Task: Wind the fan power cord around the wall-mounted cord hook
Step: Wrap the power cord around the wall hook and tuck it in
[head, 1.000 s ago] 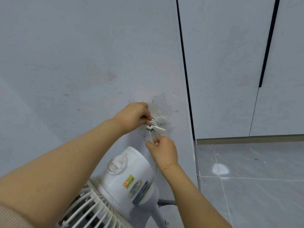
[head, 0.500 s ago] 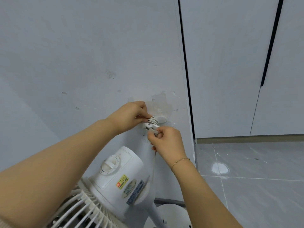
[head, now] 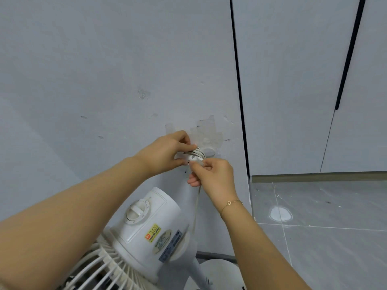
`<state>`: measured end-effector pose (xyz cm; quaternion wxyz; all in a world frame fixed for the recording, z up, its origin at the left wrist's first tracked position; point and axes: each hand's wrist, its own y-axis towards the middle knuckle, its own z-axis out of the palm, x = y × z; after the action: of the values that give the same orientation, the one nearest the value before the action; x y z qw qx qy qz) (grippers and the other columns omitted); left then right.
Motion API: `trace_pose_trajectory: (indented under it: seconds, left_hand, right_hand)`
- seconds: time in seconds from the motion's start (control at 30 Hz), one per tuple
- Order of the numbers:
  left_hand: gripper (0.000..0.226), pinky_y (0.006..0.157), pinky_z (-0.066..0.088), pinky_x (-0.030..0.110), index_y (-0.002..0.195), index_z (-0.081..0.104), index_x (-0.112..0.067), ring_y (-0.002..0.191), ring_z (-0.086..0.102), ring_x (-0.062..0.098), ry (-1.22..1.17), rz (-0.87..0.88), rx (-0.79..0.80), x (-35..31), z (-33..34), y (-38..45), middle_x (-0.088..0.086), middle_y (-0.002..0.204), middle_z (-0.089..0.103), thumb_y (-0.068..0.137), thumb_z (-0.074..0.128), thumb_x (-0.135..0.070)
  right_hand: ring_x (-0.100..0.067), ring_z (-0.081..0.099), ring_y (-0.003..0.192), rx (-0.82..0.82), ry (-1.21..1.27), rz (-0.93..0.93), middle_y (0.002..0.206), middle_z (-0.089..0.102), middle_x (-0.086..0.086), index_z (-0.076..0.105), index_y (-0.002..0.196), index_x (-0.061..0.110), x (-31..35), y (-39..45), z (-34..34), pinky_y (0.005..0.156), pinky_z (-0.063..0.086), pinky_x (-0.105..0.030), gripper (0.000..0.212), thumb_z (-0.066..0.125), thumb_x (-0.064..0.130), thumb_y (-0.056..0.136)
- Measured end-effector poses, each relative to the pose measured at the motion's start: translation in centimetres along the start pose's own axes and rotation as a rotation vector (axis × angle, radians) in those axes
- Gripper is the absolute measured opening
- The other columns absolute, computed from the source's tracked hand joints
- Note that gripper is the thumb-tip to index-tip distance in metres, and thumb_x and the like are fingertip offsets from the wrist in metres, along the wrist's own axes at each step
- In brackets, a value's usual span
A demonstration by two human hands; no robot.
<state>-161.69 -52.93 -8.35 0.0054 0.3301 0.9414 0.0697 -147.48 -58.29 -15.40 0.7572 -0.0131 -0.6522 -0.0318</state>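
A white cord hook [head: 210, 152] sticks out of the grey wall, under a patch of clear tape. Several turns of the white fan power cord [head: 198, 153] are wound behind its round cap. My left hand [head: 167, 152] pinches the wound bundle from the left. My right hand [head: 213, 176] grips the cord just below the bundle, touching its lower edge. A loose stretch of cord [head: 195, 210] hangs from my right hand down toward the white fan [head: 146, 227] below.
The fan's motor housing with a knob [head: 135, 210] and its grille [head: 100, 266] fill the lower left, its pole and round base [head: 217, 273] below. Cabinet doors with a dark handle [head: 345, 59] stand to the right over a grey tiled floor [head: 324, 227].
My right hand rose from below the hook to the wound cord's underside. My left hand stayed on the bundle. The view drifted a little, so the fan sits lower left.
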Motion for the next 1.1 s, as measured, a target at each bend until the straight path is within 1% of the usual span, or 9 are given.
trace_pose_trajectory:
  seconds: [0.1, 0.27, 0.37, 0.53, 0.63, 0.77, 0.9, 1.0, 1.1]
  left_hand:
    - [0.046, 0.078, 0.051, 0.04, 0.121, 0.064, -0.013, 0.095, 0.059, 0.025, 0.067, 0.063, -0.023, 0.2, 0.2, -0.2, 0.009, 0.109, 0.058, 0.077, 0.075, -0.02]
    - [0.033, 0.065, 0.052, 0.034, 0.106, 0.069, -0.008, 0.081, 0.063, 0.029, 0.148, 0.155, -0.092, -0.3, 0.3, -0.2, 0.012, 0.097, 0.062, 0.075, 0.072, -0.019]
    - [0.027, 0.057, 0.053, 0.034, 0.098, 0.07, -0.009, 0.076, 0.064, 0.029, 0.22, 0.19, -0.087, -0.2, 0.3, -0.1, 0.009, 0.092, 0.062, 0.076, 0.065, -0.025]
    - [0.028, 0.043, 0.047, 0.027, 0.083, 0.068, -0.012, 0.066, 0.061, 0.023, 0.337, 0.209, -0.068, -0.4, 0.3, 0.1, 0.003, 0.08, 0.059, 0.074, 0.051, -0.032]
    - [0.02, 0.042, 0.043, 0.026, 0.077, 0.067, -0.01, 0.063, 0.062, 0.025, 0.373, 0.197, -0.033, -0.7, 0.1, 0.3, 0.005, 0.077, 0.059, 0.068, 0.073, -0.027]
    - [0.029, 0.044, 0.04, 0.025, 0.074, 0.064, -0.007, 0.06, 0.061, 0.026, 0.393, 0.222, 0.013, -0.9, -0.4, 1.0, 0.007, 0.075, 0.059, 0.067, 0.081, -0.03]
    - [0.03, 0.057, 0.048, 0.035, 0.089, 0.063, -0.005, 0.079, 0.06, 0.028, 0.343, 0.176, -0.01, -0.5, -0.1, 1.0, 0.009, 0.091, 0.059, 0.082, 0.065, -0.034]
    - [0.045, 0.054, 0.051, 0.035, 0.092, 0.064, -0.008, 0.077, 0.061, 0.025, 0.309, 0.2, -0.034, -0.5, 0.1, 0.3, 0.007, 0.091, 0.058, 0.081, 0.046, -0.048]
    - [0.048, 0.059, 0.052, 0.035, 0.097, 0.066, -0.01, 0.076, 0.06, 0.024, 0.233, 0.174, -0.057, -0.4, 0.2, -0.2, 0.006, 0.092, 0.058, 0.079, 0.047, -0.051]
  right_hand:
    - [-0.017, 0.063, 0.044, -0.015, 0.184, 0.103, 0.062, 0.066, -0.017, 0.066, 0.084, -0.013, 0.7, 0.1, 0.2, 0.05, 0.056, -0.023, 0.029, 0.063, 0.016, 0.086]
    - [-0.015, 0.06, 0.038, 0.015, 0.182, 0.161, 0.059, 0.064, -0.017, 0.065, 0.079, -0.008, 1.6, 0.6, -0.3, 0.044, 0.054, -0.021, 0.029, 0.062, 0.019, 0.088]
    - [-0.017, 0.058, 0.037, 0.007, 0.119, 0.157, 0.057, 0.064, -0.015, 0.063, 0.068, 0.001, 1.7, 0.6, -0.5, 0.047, 0.054, -0.026, 0.029, 0.063, 0.022, 0.087]
    - [-0.019, 0.058, 0.041, 0.071, 0.024, 0.129, 0.059, 0.064, -0.016, 0.066, 0.071, -0.004, 1.7, 0.8, -1.0, 0.053, 0.055, -0.03, 0.026, 0.062, 0.017, 0.086]
    - [-0.02, 0.061, 0.048, 0.12, -0.184, 0.001, 0.062, 0.064, -0.016, 0.065, 0.08, -0.011, 1.5, 0.8, -1.7, 0.061, 0.058, -0.035, 0.025, 0.065, 0.013, 0.084]
    - [-0.021, 0.064, 0.058, 0.129, -0.388, -0.118, 0.052, 0.054, 0.001, 0.061, 0.066, 0.009, 1.1, 0.6, -2.7, 0.072, 0.059, -0.042, 0.016, 0.068, 0.013, 0.079]
    - [-0.024, 0.068, 0.062, 0.058, -0.266, -0.094, 0.061, 0.064, -0.005, 0.069, 0.079, 0.003, 1.0, 0.5, -2.4, 0.075, 0.059, -0.042, 0.01, 0.07, 0.013, 0.079]
    - [-0.019, 0.065, 0.056, 0.041, -0.093, -0.025, 0.063, 0.067, -0.01, 0.068, 0.082, -0.004, 1.2, 0.5, -2.0, 0.07, 0.06, -0.033, 0.017, 0.071, 0.013, 0.08]
    - [-0.018, 0.067, 0.058, 0.045, 0.035, 0.038, 0.068, 0.07, -0.011, 0.069, 0.082, -0.005, 1.4, 0.6, -1.5, 0.069, 0.06, -0.028, 0.022, 0.071, 0.017, 0.082]
